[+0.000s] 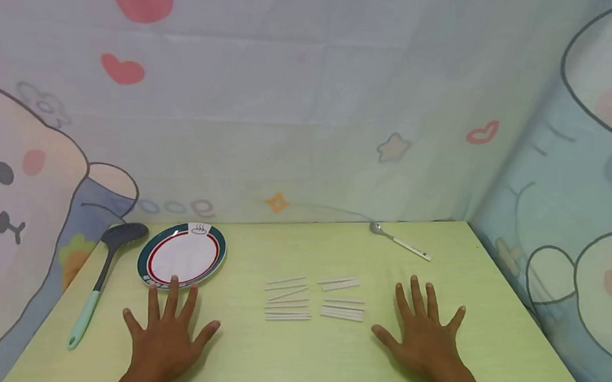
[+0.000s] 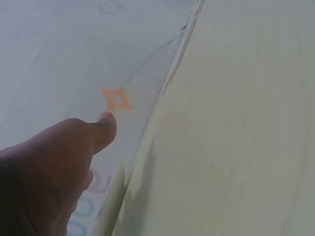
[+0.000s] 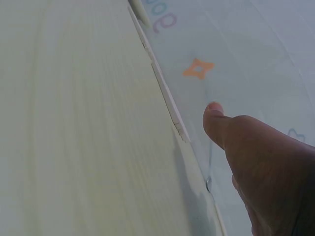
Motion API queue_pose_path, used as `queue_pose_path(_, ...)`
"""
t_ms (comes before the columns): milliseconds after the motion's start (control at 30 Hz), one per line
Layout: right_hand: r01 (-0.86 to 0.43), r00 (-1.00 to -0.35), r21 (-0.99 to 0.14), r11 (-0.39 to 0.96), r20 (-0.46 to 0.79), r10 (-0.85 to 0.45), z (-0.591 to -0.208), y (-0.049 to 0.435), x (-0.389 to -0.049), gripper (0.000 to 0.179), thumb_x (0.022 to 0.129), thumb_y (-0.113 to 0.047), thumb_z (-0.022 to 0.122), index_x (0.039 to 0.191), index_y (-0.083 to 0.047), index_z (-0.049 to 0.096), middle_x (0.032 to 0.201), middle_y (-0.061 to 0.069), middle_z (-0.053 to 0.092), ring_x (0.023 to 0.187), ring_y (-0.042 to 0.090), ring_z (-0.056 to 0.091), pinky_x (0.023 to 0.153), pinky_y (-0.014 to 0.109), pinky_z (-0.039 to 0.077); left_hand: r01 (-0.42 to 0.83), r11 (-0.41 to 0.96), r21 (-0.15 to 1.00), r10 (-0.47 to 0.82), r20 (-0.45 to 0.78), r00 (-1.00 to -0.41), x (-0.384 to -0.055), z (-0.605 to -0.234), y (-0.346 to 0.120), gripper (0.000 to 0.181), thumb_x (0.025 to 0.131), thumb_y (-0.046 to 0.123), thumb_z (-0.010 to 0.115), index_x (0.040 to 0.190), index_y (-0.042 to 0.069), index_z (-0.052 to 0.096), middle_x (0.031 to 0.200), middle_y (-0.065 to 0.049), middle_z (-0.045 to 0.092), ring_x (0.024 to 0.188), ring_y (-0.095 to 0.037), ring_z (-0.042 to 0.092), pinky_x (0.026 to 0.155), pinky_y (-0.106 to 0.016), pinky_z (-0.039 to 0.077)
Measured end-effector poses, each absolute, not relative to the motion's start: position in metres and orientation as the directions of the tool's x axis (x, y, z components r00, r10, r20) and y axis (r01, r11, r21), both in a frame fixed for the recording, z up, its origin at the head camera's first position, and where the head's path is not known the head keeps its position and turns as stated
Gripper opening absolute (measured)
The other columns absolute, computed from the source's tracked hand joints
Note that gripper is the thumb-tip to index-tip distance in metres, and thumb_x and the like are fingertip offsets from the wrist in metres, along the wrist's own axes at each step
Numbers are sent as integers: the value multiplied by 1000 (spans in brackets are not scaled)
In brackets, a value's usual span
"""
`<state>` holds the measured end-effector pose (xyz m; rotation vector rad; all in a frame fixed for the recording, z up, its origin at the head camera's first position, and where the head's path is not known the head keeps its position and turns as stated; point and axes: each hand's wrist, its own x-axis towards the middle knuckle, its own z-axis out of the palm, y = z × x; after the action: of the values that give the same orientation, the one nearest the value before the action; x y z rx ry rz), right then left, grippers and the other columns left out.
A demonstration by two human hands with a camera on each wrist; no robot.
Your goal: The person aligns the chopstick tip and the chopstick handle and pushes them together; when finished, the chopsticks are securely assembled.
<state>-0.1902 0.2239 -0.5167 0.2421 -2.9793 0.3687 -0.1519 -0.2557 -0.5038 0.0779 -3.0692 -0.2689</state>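
With its fingers spread, my left hand (image 1: 164,337) is palm down over the table, its fingertips at the near rim of a plate (image 1: 186,256) with a dark green border and red ring. My right hand (image 1: 426,344) is spread palm down too, to the right of several thin white sticks. These sticks lie roughly in two columns, a left group (image 1: 287,317) and a right group (image 1: 343,314). Neither hand holds anything. The left wrist view shows the thumb (image 2: 103,132) stretched out; in the right wrist view the other thumb (image 3: 216,128) is likewise extended.
A long kitchen utensil (image 1: 86,314) with a black head and mint-green handle lies at the left edge. Near the back edge rests a small metal spoon (image 1: 411,247) with a white handle. Cartoon-printed cloth (image 1: 315,93) walls the pale green table (image 1: 277,373) behind and at the sides.
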Motion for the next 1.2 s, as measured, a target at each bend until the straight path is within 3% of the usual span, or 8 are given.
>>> queue_pose_path(700, -175, -978, -224, 959, 149, -144, -521, 226, -192, 103, 99, -82, 51, 174, -16, 29, 184, 18, 13, 168, 51, 11, 112, 96, -6, -39, 984, 175, -48, 51, -998, -150, -499, -247, 100, 101, 81, 48, 173, 13, 32, 183, -24, 3, 164, -62, -4, 111, -97, -7)
queue_pose_path(1000, -185, -978, -248, 951, 144, -152, -526, 223, -195, 101, 99, -79, 54, 173, -15, 31, 184, 19, 13, 168, 51, 11, 112, 96, -5, 44, 985, 168, 22, 132, -991, -155, -505, -229, 96, 100, 77, 55, 172, 16, 36, 182, -23, 14, 166, -60, 5, 114, -95, 1)
queue_pose_path(1200, -236, -966, -261, 936, 171, -195, -534, 221, -205, 97, 103, -76, 53, 173, -13, 31, 183, 21, 14, 169, 51, 13, 113, 96, -3, 113, 976, 184, 80, 180, -980, -166, -511, -212, 91, 100, 74, 57, 170, 19, 40, 179, -22, 28, 164, -59, 18, 116, -93, 11)
